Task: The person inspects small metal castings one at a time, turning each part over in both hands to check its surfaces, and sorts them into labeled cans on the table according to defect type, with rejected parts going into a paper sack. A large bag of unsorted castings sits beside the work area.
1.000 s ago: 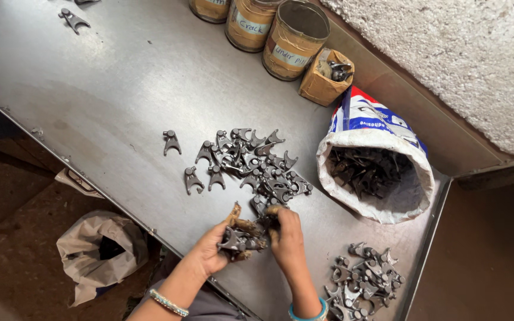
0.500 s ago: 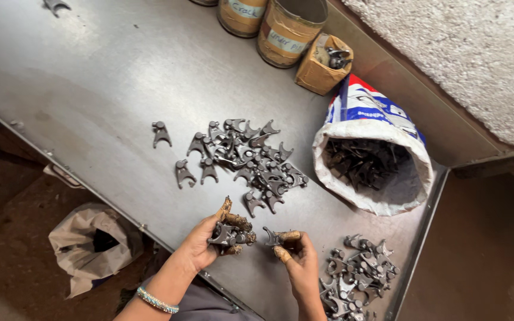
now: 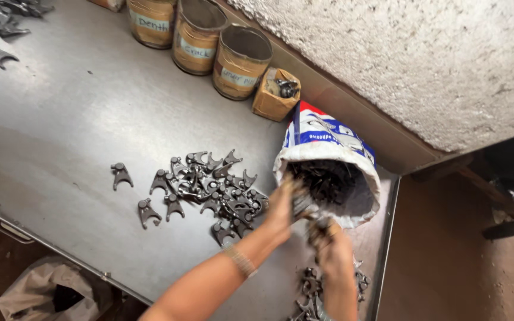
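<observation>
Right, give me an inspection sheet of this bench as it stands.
Surface: steel bench, scuffed, raised edge.
Job's things: dark forked metal parts in a pile mid-bench; white sack of parts, mouth rolled open; second pile near the front edge.
Clutter: three tins and a small carton along the back; more parts far left.
Grippers: left hand and right hand at the sack mouth, blurred; grip cannot be told.
Cables: nothing seen.
Surroundings: rough wall behind; bag on the floor below.
</observation>
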